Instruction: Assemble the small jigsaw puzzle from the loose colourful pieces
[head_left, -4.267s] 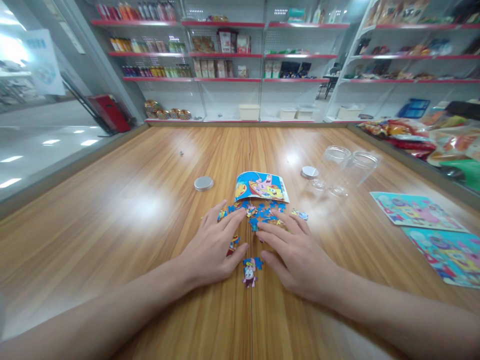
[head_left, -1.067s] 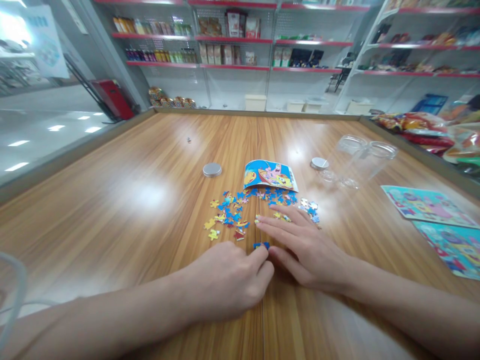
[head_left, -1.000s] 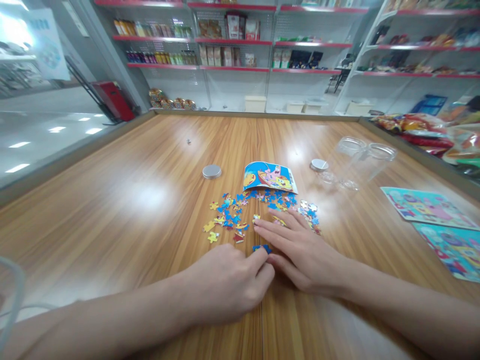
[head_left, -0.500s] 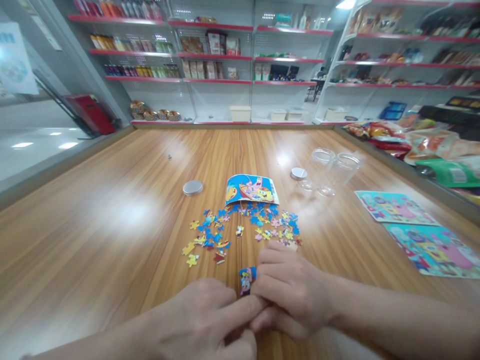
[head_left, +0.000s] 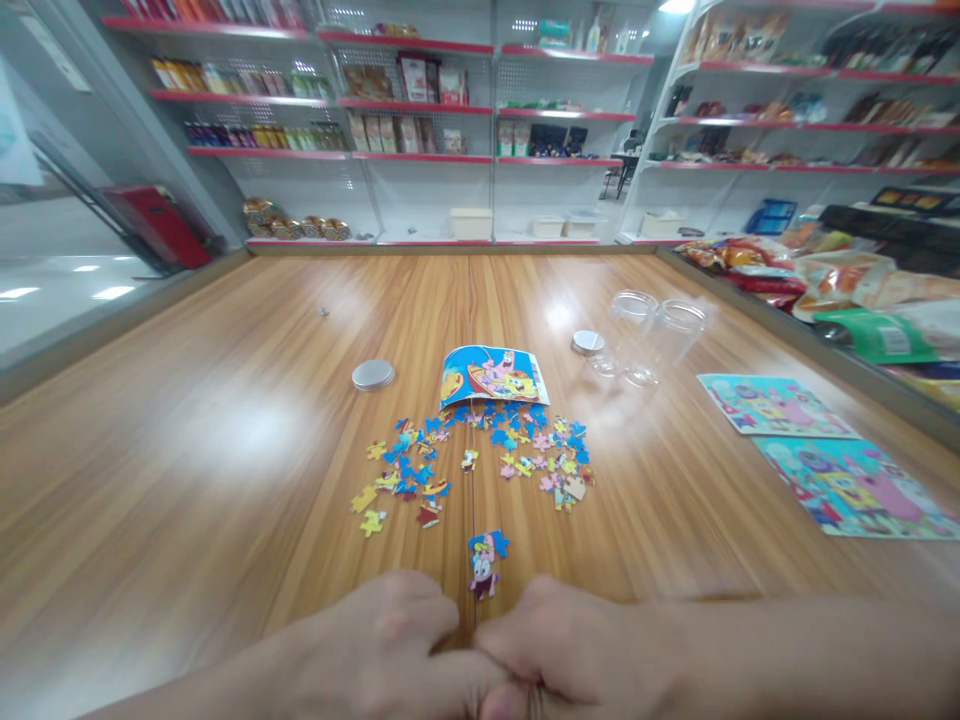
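From my head view, the tabletop's raised rim [head_left: 142, 308] runs along the left, far and right sides. The broadest stretch of wood lies left of the loose puzzle pieces [head_left: 409, 468]; on the right, two printed sheets [head_left: 776, 405], clear jars [head_left: 634, 345] and a silver lid [head_left: 588, 343] narrow my room. Another metal disc [head_left: 373, 375] sits left of the curved picture card [head_left: 495, 378], which stands at the far side of the pieces. The wooden table [head_left: 225, 450] shines with reflections; beyond it rise stocked shelves [head_left: 416, 104], with snack bags [head_left: 757, 265] past the right edge. The joined puzzle section [head_left: 484, 568] lies near me at the centre, just beyond both hands. My left hand [head_left: 390, 645] and right hand [head_left: 574, 640] touch, fingers curled inward and blurred; I can't tell whether they grip anything.
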